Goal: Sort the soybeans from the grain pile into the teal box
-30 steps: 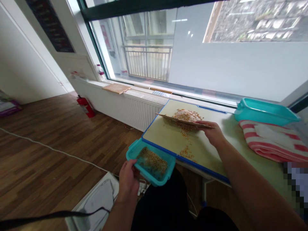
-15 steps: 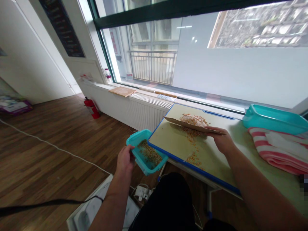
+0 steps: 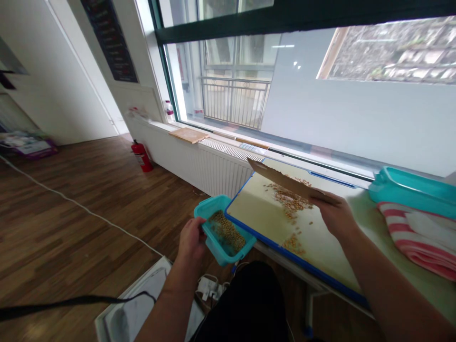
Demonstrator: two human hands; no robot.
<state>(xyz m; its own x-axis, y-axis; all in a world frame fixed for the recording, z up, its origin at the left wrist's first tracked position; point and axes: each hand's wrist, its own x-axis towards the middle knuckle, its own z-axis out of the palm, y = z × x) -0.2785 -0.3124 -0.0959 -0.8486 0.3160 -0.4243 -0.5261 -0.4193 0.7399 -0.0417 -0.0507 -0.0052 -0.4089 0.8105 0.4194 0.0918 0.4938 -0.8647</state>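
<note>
My left hand [image 3: 192, 237] grips the rim of a turquoise plastic basin [image 3: 218, 252], held at the near left edge of the table. Small yellowish kernels or beans [image 3: 230, 232] lie in it. In my right hand [image 3: 337, 216] is a flat piece of brown cardboard [image 3: 285, 182], tilted over a cream board with a blue edge [image 3: 249, 202]. Orange-yellow kernels, seemingly corn [image 3: 290, 202], lie scattered on the board below and beyond the cardboard, with a smaller patch nearer me. The cardboard hides part of the pile.
A second turquoise basin [image 3: 413, 187] and a folded red-and-white striped towel [image 3: 409, 237] sit at the right. Behind the table are a radiator [image 3: 224, 166] and a window. A power strip [image 3: 208, 287] with cables lies below, and a fire extinguisher [image 3: 141, 156] stands at the wall.
The cardboard has lifted and tilted up at its far left end. More kernels show spread below it, and the whitish pile behind is no longer visible. The left hand still holds the basin.
</note>
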